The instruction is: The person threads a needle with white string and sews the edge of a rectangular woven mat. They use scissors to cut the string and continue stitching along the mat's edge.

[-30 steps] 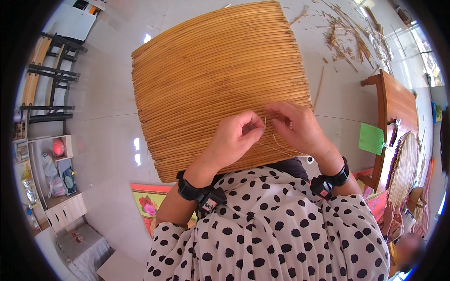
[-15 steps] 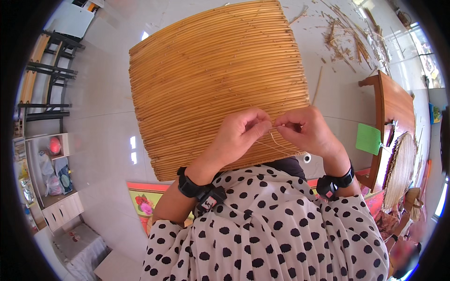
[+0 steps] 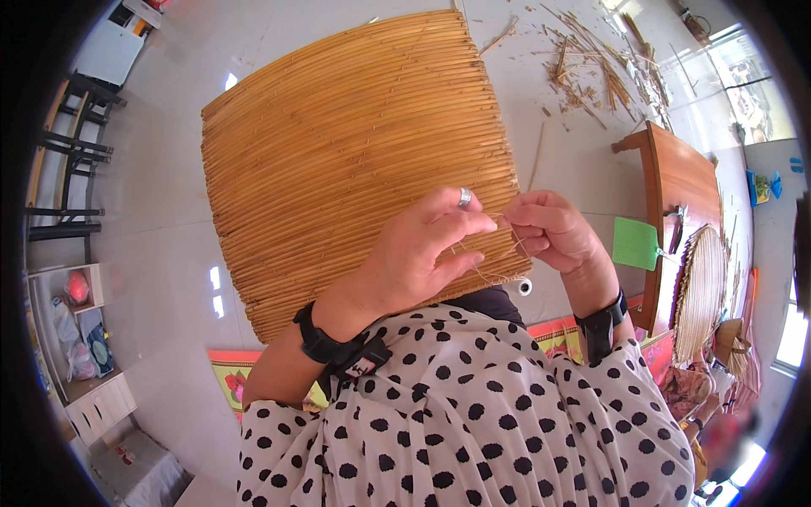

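Observation:
In front of my lap lies a large mat of golden-brown stalks (image 3: 355, 144) set side by side in rows. My left hand (image 3: 427, 237) is over its near right part, a ring on one finger, thumb and fingers apart. A thin pale thread (image 3: 483, 270) loops past these fingers and hangs over the mat. Close beside it, at the mat's right edge, my right hand (image 3: 549, 226) is closed, its thumb and fingertips pinching the thread. By the mat's near right corner is a white roll (image 3: 524, 287) with a dark centre, partly hidden.
Broken stalks (image 3: 596, 72) litter the tiled floor at the far right. A wooden table (image 3: 688, 182) stands on the right, near a green mesh swatter (image 3: 635, 242) and a round stalk mat (image 3: 701, 291). Black-framed folding furniture (image 3: 72, 152) and a shelf unit (image 3: 72, 338) line the left.
The left hand has gone from pinching the thread to having thumb and fingers spread. The right hand has turned and still grips the thread. The whole view has shifted a little.

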A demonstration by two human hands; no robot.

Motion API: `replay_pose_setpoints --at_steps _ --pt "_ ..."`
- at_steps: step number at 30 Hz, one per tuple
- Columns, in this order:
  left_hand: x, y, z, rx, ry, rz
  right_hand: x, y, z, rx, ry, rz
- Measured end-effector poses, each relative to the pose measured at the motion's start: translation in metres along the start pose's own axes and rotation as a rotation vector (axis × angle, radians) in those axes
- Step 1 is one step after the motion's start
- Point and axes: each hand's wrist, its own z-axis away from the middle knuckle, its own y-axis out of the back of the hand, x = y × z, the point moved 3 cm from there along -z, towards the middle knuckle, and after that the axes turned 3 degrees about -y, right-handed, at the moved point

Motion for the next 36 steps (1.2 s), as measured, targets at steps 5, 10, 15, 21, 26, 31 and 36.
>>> replay_pose_setpoints --at_steps 5,10,15,21,26,31,36 --pt "0.01 -0.001 -0.012 -0.007 -0.333 -0.409 0.011 -0.013 -0.004 -0.035 -0.055 -0.105" --pt "0.016 -0.005 -0.014 -0.045 -0.467 -0.532 0.018 -0.014 -0.009 -0.114 -0.026 -0.088" --pt "0.004 0.01 -0.012 0.12 -0.093 -0.016 0.006 -0.015 -0.002 0.149 0.216 0.407" --pt "-0.018 0.018 -0.004 0.135 0.201 0.332 -0.011 -0.009 0.01 0.23 0.359 0.755" --pt "-0.027 0.007 -0.002 0.218 0.279 0.415 -0.014 -0.009 0.019 0.28 0.448 0.942" --pt "-0.024 -0.009 -0.003 0.154 0.433 0.579 -0.024 -0.02 0.033 0.379 0.585 0.794" --pt "-0.036 -0.025 0.0 0.115 0.476 0.69 -0.029 -0.021 0.045 0.349 0.673 0.652"
